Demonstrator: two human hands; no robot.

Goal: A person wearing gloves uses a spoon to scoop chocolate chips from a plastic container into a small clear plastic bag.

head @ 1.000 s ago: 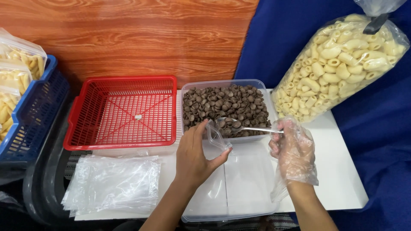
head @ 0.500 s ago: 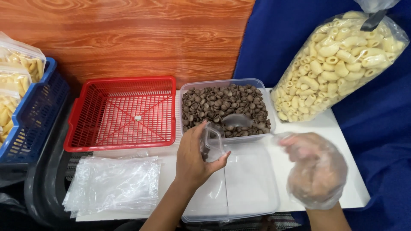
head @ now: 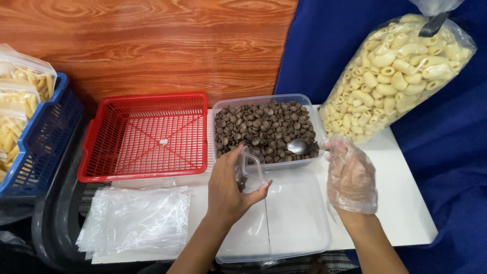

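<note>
Left hand (head: 231,190): bare, curled around a small clear bag (head: 249,170), thumb on one side and fingers on the other, holding its mouth open and tilted toward the tub.
Right hand (head: 350,175): in a thin plastic glove, fingers pinched on the handle end of a spoon (head: 300,146); narrow grip, holding the spoon only.
Spoon: long axis runs nearly level, handle at the gloved hand, bowl pointing left into the tub's near right corner.
Key relation: the bag's mouth sits left of the spoon bowl and a little nearer the person, close by, just beside the tub's front wall. The right hand is the nearer one to the spoon; the left alone has the bag.
Tub (head: 307,101): clear plastic, filled with small brown cup-shaped snacks (head: 258,127).
Bag contents: a few dark pieces seem to lie inside; hard to tell how many.
Under the hands: a clear lid (head: 289,223) lying flat.
Around: red basket (head: 147,137) left of the tub, stack of clear bags (head: 134,218) in front of it, big sack of pale curled snacks (head: 395,71) at right.
</note>
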